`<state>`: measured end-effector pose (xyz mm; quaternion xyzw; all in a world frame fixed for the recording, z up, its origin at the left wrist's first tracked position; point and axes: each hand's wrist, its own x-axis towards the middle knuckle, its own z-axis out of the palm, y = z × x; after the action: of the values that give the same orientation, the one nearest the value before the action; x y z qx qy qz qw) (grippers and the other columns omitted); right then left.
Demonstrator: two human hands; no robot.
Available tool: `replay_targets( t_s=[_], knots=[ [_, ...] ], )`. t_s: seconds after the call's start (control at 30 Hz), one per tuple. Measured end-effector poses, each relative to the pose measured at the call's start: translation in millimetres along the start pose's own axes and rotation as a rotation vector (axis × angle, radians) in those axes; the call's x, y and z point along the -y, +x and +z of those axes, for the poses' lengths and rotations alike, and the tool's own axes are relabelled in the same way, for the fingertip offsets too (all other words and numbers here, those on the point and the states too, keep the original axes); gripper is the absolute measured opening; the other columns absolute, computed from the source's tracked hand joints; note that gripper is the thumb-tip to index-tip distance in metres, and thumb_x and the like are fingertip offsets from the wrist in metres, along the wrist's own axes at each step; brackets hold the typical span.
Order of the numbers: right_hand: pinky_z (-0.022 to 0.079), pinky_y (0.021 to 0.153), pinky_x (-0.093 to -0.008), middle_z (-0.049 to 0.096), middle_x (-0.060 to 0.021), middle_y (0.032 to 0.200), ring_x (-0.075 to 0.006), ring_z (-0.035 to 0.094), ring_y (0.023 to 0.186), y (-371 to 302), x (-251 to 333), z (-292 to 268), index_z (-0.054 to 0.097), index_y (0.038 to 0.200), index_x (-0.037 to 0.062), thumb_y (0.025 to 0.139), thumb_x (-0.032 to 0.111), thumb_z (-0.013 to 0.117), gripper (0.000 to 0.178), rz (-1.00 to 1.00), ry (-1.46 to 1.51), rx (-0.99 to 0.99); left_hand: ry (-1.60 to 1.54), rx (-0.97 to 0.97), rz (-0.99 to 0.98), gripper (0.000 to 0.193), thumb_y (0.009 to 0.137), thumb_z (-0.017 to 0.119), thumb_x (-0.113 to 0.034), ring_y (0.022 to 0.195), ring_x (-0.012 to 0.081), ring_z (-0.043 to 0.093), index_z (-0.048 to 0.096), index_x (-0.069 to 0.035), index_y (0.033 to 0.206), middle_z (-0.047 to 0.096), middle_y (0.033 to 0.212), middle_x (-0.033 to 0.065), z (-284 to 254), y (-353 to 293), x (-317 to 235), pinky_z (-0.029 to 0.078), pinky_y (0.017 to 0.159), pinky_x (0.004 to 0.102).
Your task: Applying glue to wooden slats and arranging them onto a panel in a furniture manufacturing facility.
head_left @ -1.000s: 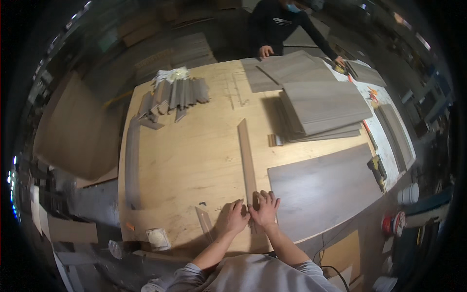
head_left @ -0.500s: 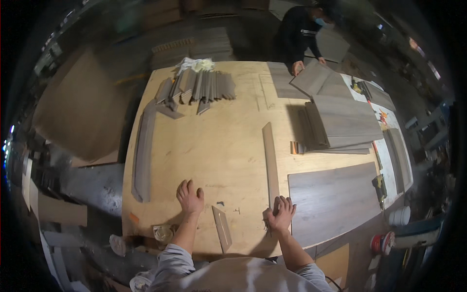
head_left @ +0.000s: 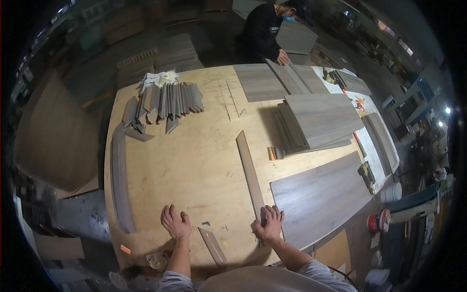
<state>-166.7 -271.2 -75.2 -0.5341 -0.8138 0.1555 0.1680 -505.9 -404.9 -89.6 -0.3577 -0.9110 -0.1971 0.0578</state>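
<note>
My left hand (head_left: 176,223) rests on the plywood tabletop (head_left: 185,180) with its fingers loosely bent and apart, nothing in it. Over the near end of a long narrow wooden strip (head_left: 249,170) lies my right hand (head_left: 271,225), its thumb apart from the fingers. I see nothing held there, though its fingertips partly cover the strip's end. Small dark slivers (head_left: 258,236), too small to name, lie just below that thumb. Between my forearms is a short wooden strip (head_left: 212,247) with angled ends. A small dark piece (head_left: 206,223) sits near my left hand.
Grey-brown panels (head_left: 323,119) are stacked at the right, behind a large flat panel (head_left: 321,199). Several short strips (head_left: 170,100) are bunched at the far left, near long strips (head_left: 121,180). Across the table a masked co-worker (head_left: 265,34) handles a panel (head_left: 287,75).
The view has turned to the right, so the table appears shifted left. The co-worker's panel has gone from raised and tilted to lower, near the other panels. My hands keep about the same places.
</note>
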Motion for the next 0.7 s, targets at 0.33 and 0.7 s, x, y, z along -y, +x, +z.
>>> replay_targets(
  t_s=[0.33, 0.7],
  knots=[
    [0.015, 0.117, -0.0662, 0.051, -0.0103, 0.144, -0.0373, 0.038, 0.139, 3.5, 2.6, -4.2, 0.054, 0.138, 0.011, 0.083, 0.043, 0.066, 0.065, 0.003, -0.002, 0.013, -0.021, 0.044, -0.007, 0.055, 0.092, 0.061, -0.021, 0.142, 0.04, 0.032, 0.047, -0.001, 0.141, 0.04, 0.148, 0.0217, -1.3, 4.6, -3.8, 0.024, 0.119, 0.0548],
    [0.016, 0.117, -0.0665, 0.052, -0.0125, 0.141, -0.0384, 0.039, 0.139, 2.7, 1.3, -2.1, 0.053, 0.136, 0.0115, 0.081, 0.042, 0.069, 0.065, 0.01, -0.052, 0.013, 0.009, 0.001, -0.003, 0.055, 0.087, 0.064, -0.022, 0.139, 0.0383, 0.036, 0.05, -0.002, 0.137, 0.044, 0.143, 0.0189, -1.7, 9.0, -6.9, 0.026, 0.118, 0.0545]
  ],
)
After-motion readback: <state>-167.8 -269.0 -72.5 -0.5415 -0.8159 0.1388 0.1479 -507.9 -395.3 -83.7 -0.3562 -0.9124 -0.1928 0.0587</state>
